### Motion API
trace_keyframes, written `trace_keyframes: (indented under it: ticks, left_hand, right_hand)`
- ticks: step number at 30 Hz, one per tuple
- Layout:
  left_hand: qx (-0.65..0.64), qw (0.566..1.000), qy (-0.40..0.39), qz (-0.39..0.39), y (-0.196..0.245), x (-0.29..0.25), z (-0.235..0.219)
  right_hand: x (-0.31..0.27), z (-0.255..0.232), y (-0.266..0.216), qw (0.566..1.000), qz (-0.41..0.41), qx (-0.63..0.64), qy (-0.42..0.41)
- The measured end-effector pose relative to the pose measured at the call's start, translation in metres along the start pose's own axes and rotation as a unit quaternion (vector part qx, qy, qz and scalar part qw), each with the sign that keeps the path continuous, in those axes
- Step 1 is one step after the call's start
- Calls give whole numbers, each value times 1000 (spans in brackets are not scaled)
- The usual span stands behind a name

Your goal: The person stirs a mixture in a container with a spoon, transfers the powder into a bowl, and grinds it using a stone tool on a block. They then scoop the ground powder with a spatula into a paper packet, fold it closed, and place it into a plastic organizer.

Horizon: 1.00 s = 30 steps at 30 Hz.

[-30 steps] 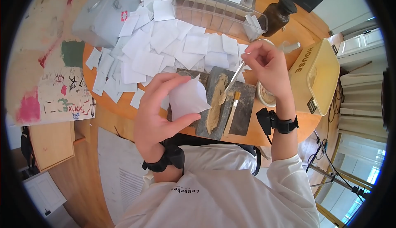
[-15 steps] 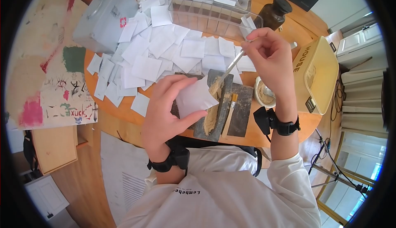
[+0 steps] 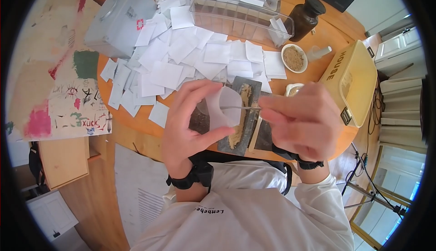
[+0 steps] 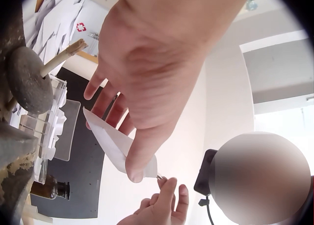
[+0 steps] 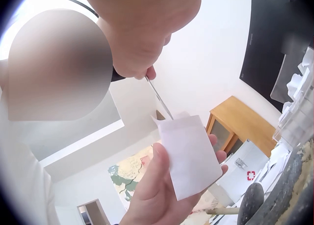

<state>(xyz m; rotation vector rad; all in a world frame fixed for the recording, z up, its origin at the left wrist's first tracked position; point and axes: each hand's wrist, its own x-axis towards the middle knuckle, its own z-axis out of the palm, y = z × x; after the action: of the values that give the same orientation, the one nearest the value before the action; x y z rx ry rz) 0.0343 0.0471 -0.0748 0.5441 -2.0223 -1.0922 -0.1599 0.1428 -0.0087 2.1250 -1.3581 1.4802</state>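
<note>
My left hand (image 3: 179,128) holds a small white paper envelope (image 3: 229,103) between thumb and fingers, its mouth bowed open toward the right. With thumb and fingers my right hand (image 3: 309,121) pinches a slim metal spatula (image 3: 246,108). The spatula's far end is inside the envelope's mouth, hidden by paper in the right wrist view. Below both hands lies a long grey stone trough (image 3: 255,86) with tan powder (image 3: 235,138) along its groove. A flat brush (image 3: 254,135) beside it is partly covered by the right hand. A stone grinding wheel (image 4: 30,80) with a wooden handle shows in the left wrist view.
Loose white envelopes (image 3: 168,69) cover the table's far left, beside a grey metal case (image 3: 120,19). Behind stand a clear divided box (image 3: 240,22) and a brown bottle (image 3: 309,17). To the right are a bowl (image 3: 305,67) of tan powder and a yellow bin (image 3: 334,85).
My right hand has come down with the spatula, whose end has moved from the powder in the trough into the envelope. The envelope's mouth has turned toward it and spread wider.
</note>
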Motion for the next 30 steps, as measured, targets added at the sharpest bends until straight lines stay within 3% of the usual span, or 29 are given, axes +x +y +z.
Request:
trace_keyframes:
  ticks: [3,7,9,10,13,14,15,17,18,20,21,23,30]
  left_hand:
    - [-36,999,8,6,-5,-2,1]
    - [-34,999,13,29,-10,-1,-1]
    - [-39,998,21,35,-12,-2,-3]
    - [-44,998,29,41,-14,-3,-4]
    - [-80,994,63,32,-21,-10,-9]
    - [-86,993,63,42,-23,-12,-13]
    - [-85,994,63,42,-26,-14,-13]
    - [-351,914,202,0,-29,-18,-12]
    - [-352,914,202,-1,-27,-18,-13]
    - [-327,904,275,3,-21,-17,-19]
    - [-327,904,274,2,-19,-17,-18]
    - [-221,946,231,-52,-14,-17,-15]
    - [-227,956,182,-24,-21,-18,-17]
  right_hand:
    - [-8,-4,1,997,-38,36,56]
    - [-12,-15,3,996,-18,63,66]
    - [-15,-5,12,973,1,36,229]
    - [-15,-14,16,983,-7,4,181]
    - [-21,-10,31,979,33,-56,194]
    - [-28,-5,36,975,84,-8,205]
    - [-34,-4,40,975,84,-7,205]
    - [-42,-4,45,979,192,-24,70]
    - [-45,-2,48,979,193,-24,69]
    - [-49,5,51,978,205,-38,24]
    - [-51,8,51,977,206,-38,24]
    - [-51,13,52,978,202,-55,22]
    - [-59,26,59,974,222,-40,34]
